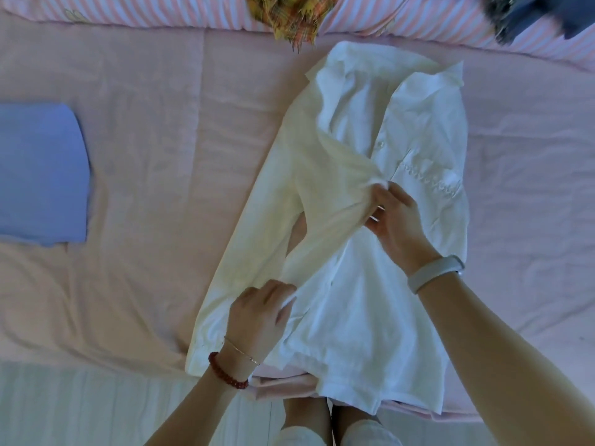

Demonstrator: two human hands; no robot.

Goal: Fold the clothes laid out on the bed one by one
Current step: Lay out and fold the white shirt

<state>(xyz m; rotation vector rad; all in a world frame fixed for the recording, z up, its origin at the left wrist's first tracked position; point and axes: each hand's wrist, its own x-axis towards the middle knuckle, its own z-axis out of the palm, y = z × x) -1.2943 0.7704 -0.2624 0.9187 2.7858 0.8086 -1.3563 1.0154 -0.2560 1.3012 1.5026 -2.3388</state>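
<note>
Your left hand [257,313] pinches the shirt [360,194] at its side; right hand [394,220] grips mid-front. Soft, light, limp cloth: hold seams.

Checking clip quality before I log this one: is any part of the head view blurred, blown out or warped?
Head view: the dark garment at the top right corner is smeared; the white shirt is bright yet keeps its creases and buttons; the striped bedding curves from wide-angle distortion; both hands look sharp enough.
</note>
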